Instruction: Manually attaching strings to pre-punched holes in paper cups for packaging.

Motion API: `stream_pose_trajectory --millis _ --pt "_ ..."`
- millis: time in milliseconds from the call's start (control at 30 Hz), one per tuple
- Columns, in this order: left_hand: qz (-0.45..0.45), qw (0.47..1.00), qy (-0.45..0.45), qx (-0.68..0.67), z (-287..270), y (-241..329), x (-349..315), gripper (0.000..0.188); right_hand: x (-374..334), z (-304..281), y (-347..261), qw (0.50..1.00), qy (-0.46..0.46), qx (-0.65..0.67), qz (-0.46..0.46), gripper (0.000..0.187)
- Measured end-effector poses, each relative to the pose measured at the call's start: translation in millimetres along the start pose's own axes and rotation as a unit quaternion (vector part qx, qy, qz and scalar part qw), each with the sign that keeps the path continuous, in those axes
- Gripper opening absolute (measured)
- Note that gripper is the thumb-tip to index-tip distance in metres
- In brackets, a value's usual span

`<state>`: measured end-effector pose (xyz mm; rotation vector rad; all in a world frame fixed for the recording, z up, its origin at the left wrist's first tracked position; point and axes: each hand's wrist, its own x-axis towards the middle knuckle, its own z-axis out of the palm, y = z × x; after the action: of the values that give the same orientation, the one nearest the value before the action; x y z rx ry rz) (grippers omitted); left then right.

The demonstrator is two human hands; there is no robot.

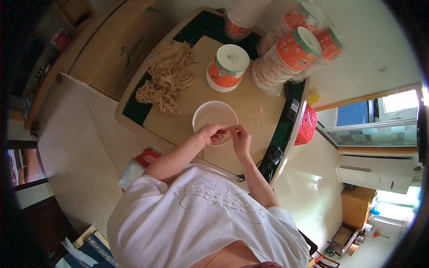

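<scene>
A white paper tub stands on the brown board near the table's front edge, its open mouth facing up. Over its near rim, my left hand is closed with curled fingers, and a thin tan cord hangs below it. My right hand pinches close beside the left fingertips, which nearly meet it. What lies between the right fingertips is too small to make out. Behind the tub, an upside-down orange-and-green paper tub sits on a white one. To the left lies a loose heap of tan cords.
Tall stacks of orange paper tubs in plastic stand at the back right. Small pinkish bits are scattered on the board. Black devices with cables line the right edge. A large cardboard box stands left of the table.
</scene>
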<state>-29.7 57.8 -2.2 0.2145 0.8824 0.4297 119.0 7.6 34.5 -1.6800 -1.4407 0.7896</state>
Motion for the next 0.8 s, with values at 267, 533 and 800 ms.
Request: stream_pose_trajectory --millis 267,533,800 --pt "-0.041 0.993 -0.072 -0.086 -13.6 -10.8 22.5 0.017 -11.0 14.4 -16.2 0.995 0.079 0.060 0.012 0.006" --pt "-0.040 0.983 -0.007 -0.181 -11.6 -18.1 22.9 0.020 -14.3 21.3 -9.9 0.995 0.086 0.052 -0.026 0.006" --pt "-0.010 0.981 0.005 -0.193 -5.0 -12.2 0.1 0.015 -15.8 17.1 -6.7 0.997 0.047 0.021 -0.058 0.015"
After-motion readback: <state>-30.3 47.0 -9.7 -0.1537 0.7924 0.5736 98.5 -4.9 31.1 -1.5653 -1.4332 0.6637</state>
